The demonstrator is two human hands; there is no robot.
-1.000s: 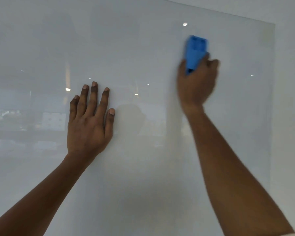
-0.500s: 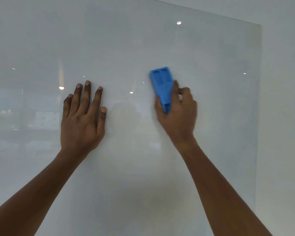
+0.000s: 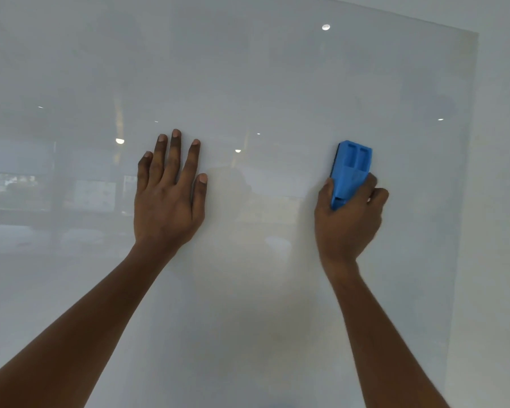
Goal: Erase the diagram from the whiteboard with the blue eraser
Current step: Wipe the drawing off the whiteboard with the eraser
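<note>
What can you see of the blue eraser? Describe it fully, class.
The blue eraser looks like moulded plastic, with two rectangular recesses in its back and a dark pad edge facing the whiteboard. It stands nearly upright against the board near its right edge, its lower half gripped by the right hand.

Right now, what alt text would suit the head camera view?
A right hand presses a blue eraser against a glossy whiteboard with no drawing visible, while the left hand lies flat, fingers spread, on the board.
</note>
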